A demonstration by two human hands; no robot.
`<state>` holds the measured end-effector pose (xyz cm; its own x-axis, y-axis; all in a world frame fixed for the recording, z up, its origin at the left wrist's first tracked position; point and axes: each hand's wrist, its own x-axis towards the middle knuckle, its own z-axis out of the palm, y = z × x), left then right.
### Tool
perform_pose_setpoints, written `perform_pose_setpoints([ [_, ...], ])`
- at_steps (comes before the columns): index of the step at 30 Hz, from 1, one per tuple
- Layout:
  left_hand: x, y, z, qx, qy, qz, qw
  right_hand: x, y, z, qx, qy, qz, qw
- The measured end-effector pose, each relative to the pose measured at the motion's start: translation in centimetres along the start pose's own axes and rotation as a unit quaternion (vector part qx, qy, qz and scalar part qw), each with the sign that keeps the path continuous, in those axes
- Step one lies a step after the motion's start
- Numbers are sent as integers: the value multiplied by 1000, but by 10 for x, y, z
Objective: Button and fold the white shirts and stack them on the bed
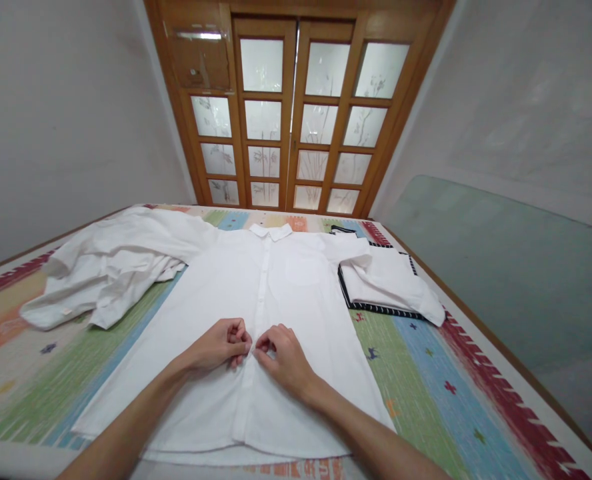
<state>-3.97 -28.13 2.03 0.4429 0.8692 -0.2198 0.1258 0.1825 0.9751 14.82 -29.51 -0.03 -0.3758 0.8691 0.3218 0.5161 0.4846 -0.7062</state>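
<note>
A white button-up shirt [216,293] lies face up and spread out, its collar [271,232] at the far end and its hem toward me. My left hand [231,343] and my right hand [279,353] meet at the front placket, in the lower half of the shirt. Both hands pinch the placket edge between thumb and fingers, their tips nearly touching. Whatever button sits between the fingertips is too small and covered to make out. Higher up, the placket runs straight to the collar.
A crumpled heap of white cloth [111,267] lies at the left, touching the shirt's left sleeve. Under the right sleeve is a folded cloth with black-and-white trim [383,308]. A patterned striped cover [416,387] lies beneath everything. Wooden glazed doors [291,120] stand beyond.
</note>
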Motion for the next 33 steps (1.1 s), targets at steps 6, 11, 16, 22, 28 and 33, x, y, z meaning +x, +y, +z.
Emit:
perform_pose_setpoints([
  [6, 0, -1, 1, -2, 5, 5, 1000, -2, 3, 5, -18, -1, 2, 1000],
  [11, 1, -1, 3, -6, 4, 11, 1000, -2, 4, 5, -21, -1, -5, 1000],
  [16, 4, -6, 1, -10, -3, 14, 1000, -2, 3, 5, -22, -1, -9, 1000],
  [22, 5, -9, 3, 5, 23, 3, 1000, -2, 4, 6, -19, 4, -12, 1000],
  [28, 3, -8, 8, 5, 59, -9, 998, -3, 4, 7, -25, -2, -10, 1000],
  [33, -1, -8, 11, 26, 90, -31, 995, -4, 4, 7, -24, -2, 3, 1000],
])
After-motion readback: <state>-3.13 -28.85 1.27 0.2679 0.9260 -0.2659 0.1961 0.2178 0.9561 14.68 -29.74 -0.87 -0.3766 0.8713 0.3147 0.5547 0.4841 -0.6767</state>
